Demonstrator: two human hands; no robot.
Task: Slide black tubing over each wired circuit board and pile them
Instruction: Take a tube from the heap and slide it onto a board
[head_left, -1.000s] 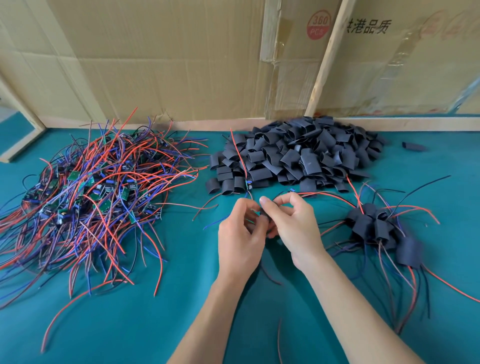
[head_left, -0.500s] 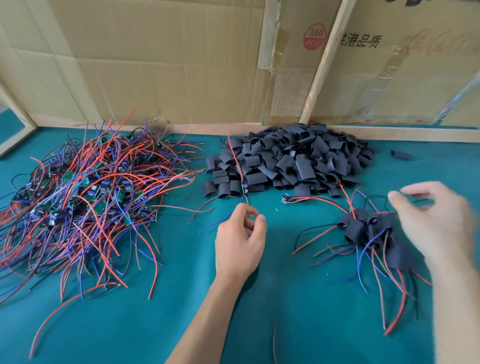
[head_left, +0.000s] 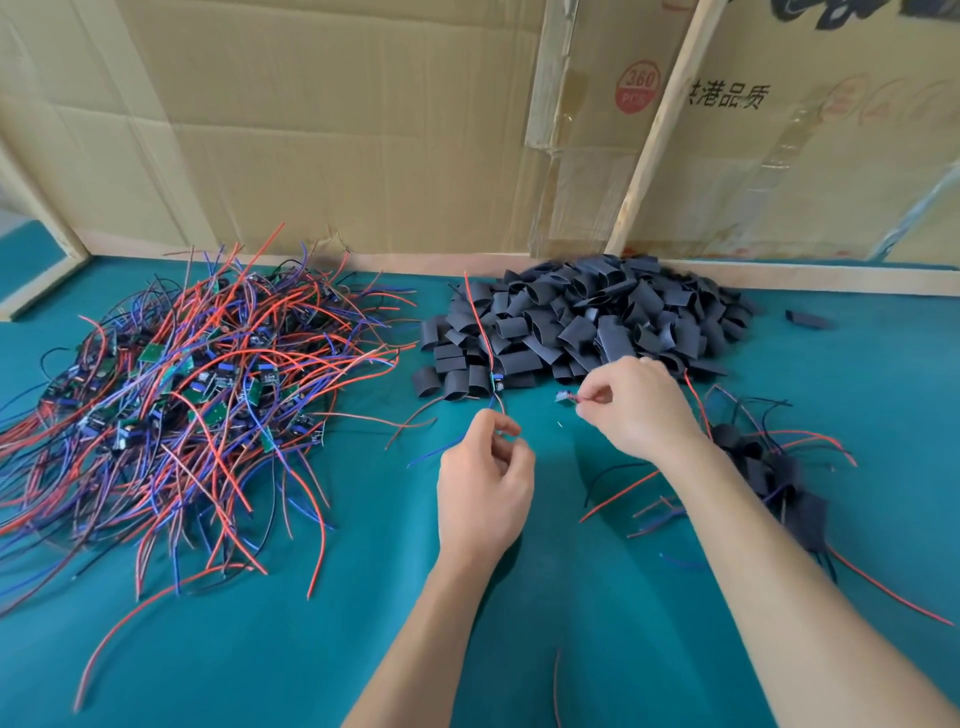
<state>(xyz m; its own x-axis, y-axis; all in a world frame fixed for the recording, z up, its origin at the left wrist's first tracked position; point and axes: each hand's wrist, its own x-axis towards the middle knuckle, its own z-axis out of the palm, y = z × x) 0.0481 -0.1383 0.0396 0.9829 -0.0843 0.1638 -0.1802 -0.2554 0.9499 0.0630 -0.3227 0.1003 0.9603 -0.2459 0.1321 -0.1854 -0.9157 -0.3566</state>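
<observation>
Right, left hand (head_left: 485, 483) pinches the wires of one wired circuit board (head_left: 497, 383), thumb and forefinger closed on them just below the board; its red lead runs up over the front edge of the black tubing heap (head_left: 587, 319). Right hand (head_left: 636, 410) pinches the red lead of a second small board (head_left: 562, 397), which sits just left of its fingertips, low over the teal counter (head_left: 260, 649). The two boards are near each other, not touching. Unsleeved boards with red, blue and black leads lie in a big tangle (head_left: 182, 400) on the left of the counter. Sleeved pile (head_left: 763, 467) is to the right, partly behind the right forearm. One stray tubing piece (head_left: 804, 318) lies apart, right of the heap. Cardboard sheets (head_left: 337, 119) stand along the back edge.
</observation>
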